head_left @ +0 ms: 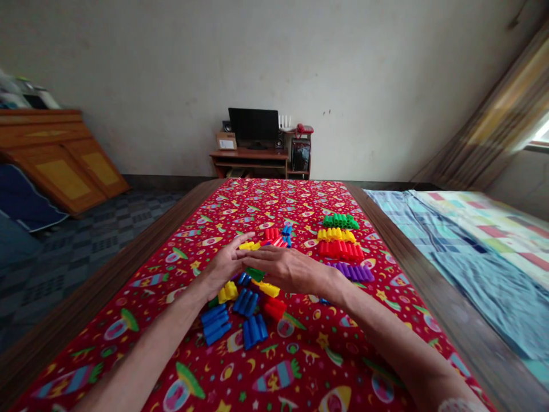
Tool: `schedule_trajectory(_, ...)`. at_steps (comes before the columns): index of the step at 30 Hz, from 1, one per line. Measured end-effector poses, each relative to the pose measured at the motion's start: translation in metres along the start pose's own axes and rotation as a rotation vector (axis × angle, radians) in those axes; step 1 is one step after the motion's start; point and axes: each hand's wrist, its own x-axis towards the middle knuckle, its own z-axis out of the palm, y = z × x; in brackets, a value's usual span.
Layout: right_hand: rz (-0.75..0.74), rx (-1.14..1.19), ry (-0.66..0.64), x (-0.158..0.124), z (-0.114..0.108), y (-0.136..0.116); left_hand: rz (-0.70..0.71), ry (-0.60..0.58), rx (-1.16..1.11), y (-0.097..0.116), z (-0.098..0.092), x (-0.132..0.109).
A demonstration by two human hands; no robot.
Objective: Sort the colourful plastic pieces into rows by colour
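A loose heap of plastic building pieces [251, 312] in blue, yellow, red and green lies in the middle of a table with a red patterned cloth [266, 200]. My left hand [227, 260] rests on the heap's left side, fingers stretched out over a yellow piece. From the right my right hand [285, 266] reaches across the heap, its fingers extended flat and meeting the left hand's fingertips. What lies under the palms is hidden. To the right, sorted rows stand apart: green [341, 221], yellow [337, 234], red [341, 249] and purple [354, 271].
A bed with a checked cover [472, 252] runs along the table's right side. At the far wall a desk holds a monitor [254, 127]. A wooden cabinet [60, 160] stands at the left, beside a dark tiled floor.
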Motion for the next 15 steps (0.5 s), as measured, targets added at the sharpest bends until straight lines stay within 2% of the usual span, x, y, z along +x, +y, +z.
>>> schedule_trajectory(6, 0.082, 0.024, -0.016, -0.002, -0.011, 0.000, -0.010, 0.016, -0.028, -0.001, 0.008, 0.001)
schedule_trajectory(10, 0.065, 0.093, -0.048, -0.005, -0.017, -0.003, 0.037, 0.024, 0.027, -0.001, 0.012, 0.002)
schedule_trajectory(15, 0.109, 0.151, -0.023, -0.007, -0.018, -0.002, 0.068, 0.064, 0.085, 0.002, 0.018, -0.001)
